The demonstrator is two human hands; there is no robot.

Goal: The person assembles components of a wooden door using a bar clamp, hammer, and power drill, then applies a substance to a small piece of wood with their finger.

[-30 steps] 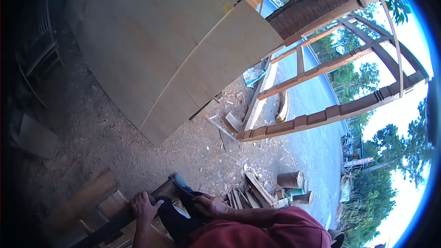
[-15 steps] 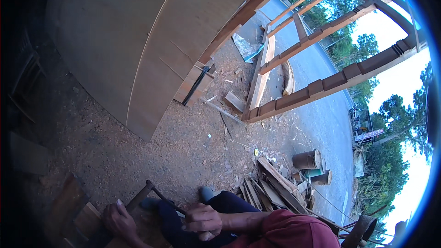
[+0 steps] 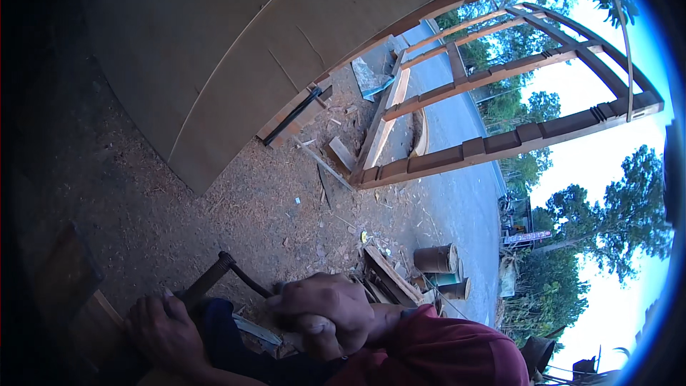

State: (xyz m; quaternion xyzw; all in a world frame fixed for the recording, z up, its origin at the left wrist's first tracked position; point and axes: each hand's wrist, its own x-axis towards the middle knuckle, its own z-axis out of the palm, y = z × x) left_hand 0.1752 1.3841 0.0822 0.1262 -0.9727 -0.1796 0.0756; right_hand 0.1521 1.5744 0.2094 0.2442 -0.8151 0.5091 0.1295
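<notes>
My left hand [image 3: 161, 332], low on the left, is closed on a dark bar [image 3: 204, 280] that slants up toward the middle. A thin dark bent rod [image 3: 254, 282] runs from the bar's tip to my right hand [image 3: 332, 314], whose fingers are closed round its end, partly hiding it. The bar's lower part is hidden by my left hand and shadow. Wooden boards [image 3: 100, 314] lie just left of my left hand.
A large curved plywood panel [image 3: 193, 43] fills the upper left, with a dark rod [image 3: 293, 114] at its edge. An open timber frame [image 3: 493, 143] stands right, before road and trees. Scrap wood [image 3: 386, 271] and buckets [image 3: 436, 257] lie beyond my right hand.
My right hand has risen and moved right with the rod, which now shows clearly beside the bar. My left hand has shifted left. The view has shifted, and my legs show less.
</notes>
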